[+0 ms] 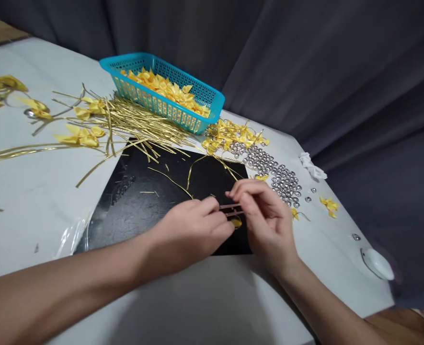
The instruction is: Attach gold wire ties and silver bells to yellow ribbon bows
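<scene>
My left hand (193,227) is closed, its fingertips pinching one end of a thin, pinkish double strip (230,207). At the strip's other end, my right hand (267,218) is closed too, thumb against curled fingers. I cannot make out exactly what the strip is. Just below it, between my hands, shows a small yellow-gold piece (236,223). Both hands are over a black mat (143,206). A gold cord (172,181) runs across the mat towards the back of my left hand; whether it is held is hidden.
A blue basket (217,108) of yellow ribbon bows stands at the back. Before it lies a heap of gold cords (143,120). Right of the mat are many silver beads (285,182), yellow bows (229,133) and a white computer mouse (377,263). Dark curtains (305,62) hang behind the table.
</scene>
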`<state>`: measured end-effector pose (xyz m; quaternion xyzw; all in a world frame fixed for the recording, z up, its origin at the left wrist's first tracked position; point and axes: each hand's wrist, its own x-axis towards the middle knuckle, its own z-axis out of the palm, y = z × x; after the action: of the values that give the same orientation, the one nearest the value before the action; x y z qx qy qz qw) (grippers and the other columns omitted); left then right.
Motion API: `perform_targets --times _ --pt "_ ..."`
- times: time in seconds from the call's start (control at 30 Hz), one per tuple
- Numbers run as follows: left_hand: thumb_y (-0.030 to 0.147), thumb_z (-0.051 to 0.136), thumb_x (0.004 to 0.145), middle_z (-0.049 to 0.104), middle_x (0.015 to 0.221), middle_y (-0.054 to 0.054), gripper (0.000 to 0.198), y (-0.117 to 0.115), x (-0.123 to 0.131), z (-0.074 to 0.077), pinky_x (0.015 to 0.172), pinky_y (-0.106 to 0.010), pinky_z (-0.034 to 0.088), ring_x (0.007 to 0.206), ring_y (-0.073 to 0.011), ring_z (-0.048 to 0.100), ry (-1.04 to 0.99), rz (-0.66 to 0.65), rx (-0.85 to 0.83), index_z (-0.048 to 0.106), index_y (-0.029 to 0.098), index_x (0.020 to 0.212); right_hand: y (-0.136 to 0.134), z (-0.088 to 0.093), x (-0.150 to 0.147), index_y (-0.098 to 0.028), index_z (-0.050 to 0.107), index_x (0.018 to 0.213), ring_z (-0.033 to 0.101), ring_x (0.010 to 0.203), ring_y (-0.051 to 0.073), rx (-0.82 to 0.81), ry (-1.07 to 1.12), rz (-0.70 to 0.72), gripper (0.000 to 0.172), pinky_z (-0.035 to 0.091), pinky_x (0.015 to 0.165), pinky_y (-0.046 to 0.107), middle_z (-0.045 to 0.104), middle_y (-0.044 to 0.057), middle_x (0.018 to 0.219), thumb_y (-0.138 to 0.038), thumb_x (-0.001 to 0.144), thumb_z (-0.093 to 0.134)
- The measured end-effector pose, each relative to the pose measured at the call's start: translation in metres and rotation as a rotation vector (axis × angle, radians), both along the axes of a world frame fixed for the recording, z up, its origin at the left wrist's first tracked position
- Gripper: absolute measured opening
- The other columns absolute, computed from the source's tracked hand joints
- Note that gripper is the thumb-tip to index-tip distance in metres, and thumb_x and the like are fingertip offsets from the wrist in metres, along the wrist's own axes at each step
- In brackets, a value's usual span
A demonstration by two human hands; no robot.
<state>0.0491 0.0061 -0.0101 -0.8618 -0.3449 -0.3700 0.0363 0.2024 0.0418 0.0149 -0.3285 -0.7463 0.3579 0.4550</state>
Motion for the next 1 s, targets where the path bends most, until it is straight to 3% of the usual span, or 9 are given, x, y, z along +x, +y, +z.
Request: perform_targets --times 0.13,0.27,0.33,0.47,0.7,0.83,1.0 --pt "0.014 0.047 0.089 0.069 0.079 0.001 0.014 0.003 -0.003 0.003 0.062 -0.023 0.043 0.069 -0.0129 0.056 -0.230 0.111 -0.138 0.061 0.016 0.090 0.011 0.001 0.010 -0.021 0.061 0.088 0.057 0.077 0.011 -0.135 0.063 -0.092 0.009 0.049 0.071 0.025 0.059 0.001 0.088 -0.025 0.088 0.052" --pt "0.014 0.051 0.087 0.068 0.080 0.000 0.010 0.005 -0.007 0.005 0.066 -0.022 0.044 0.073 -0.0123 0.058 -0.359 0.204 -0.217 0.060 0.016 0.090 0.014 0.005 0.015 -0.020 0.063 0.093 0.059 0.074 0.013 -0.322 -0.037 0.037 0.019 0.051 0.064 0.025 0.061 0.003 0.084 -0.035 0.088 0.053" --pt "0.013 0.050 0.088 0.069 0.081 0.000 0.010 0.005 -0.008 0.005 0.068 -0.022 0.044 0.074 -0.0124 0.058 -0.343 0.161 -0.205 0.060 0.016 0.090 0.013 0.007 0.013 -0.020 0.064 0.092 0.059 0.074 0.013 -0.374 -0.063 0.113 0.017 0.051 0.061 0.023 0.062 0.002 0.083 -0.033 0.088 0.054" --pt "0.013 0.050 0.088 0.070 0.082 0.000 0.010 0.005 -0.006 0.005 0.068 -0.023 0.044 0.073 -0.0131 0.057 -0.304 0.121 -0.185 0.060 0.016 0.090 0.013 0.011 0.009 -0.019 0.064 0.079 0.058 0.072 0.011 -0.287 -0.076 0.167 0.006 0.046 0.061 0.021 0.062 0.001 0.079 -0.021 0.082 0.060" --pt "0.013 0.045 0.089 0.068 0.075 -0.003 0.017 0.003 -0.004 0.007 0.063 -0.025 0.045 0.067 -0.0155 0.054 -0.189 0.086 -0.103 0.063 0.012 0.087 0.004 0.007 0.004 -0.017 0.057 0.073 0.052 0.075 0.013 -0.073 -0.145 0.110 0.014 0.041 0.067 0.025 0.054 0.002 0.077 -0.014 0.086 0.051" --pt "0.014 0.042 0.090 0.068 0.076 -0.005 0.022 0.002 -0.004 0.004 0.062 -0.026 0.046 0.067 -0.0168 0.054 -0.107 0.057 -0.049 0.063 0.011 0.088 -0.004 -0.006 0.001 -0.018 0.055 0.076 0.046 0.073 0.012 -0.228 0.029 0.104 0.014 0.037 0.065 0.024 0.049 0.001 0.077 -0.017 0.089 0.049" --pt "0.013 0.041 0.090 0.068 0.081 -0.005 0.022 0.004 -0.004 -0.002 0.061 -0.027 0.047 0.071 -0.0181 0.054 -0.048 0.016 -0.098 0.062 0.010 0.093 -0.006 -0.016 0.000 -0.018 0.053 0.074 0.041 0.070 0.012 -0.412 0.126 0.120 0.015 0.033 0.064 0.025 0.046 0.000 0.074 -0.022 0.089 0.051"
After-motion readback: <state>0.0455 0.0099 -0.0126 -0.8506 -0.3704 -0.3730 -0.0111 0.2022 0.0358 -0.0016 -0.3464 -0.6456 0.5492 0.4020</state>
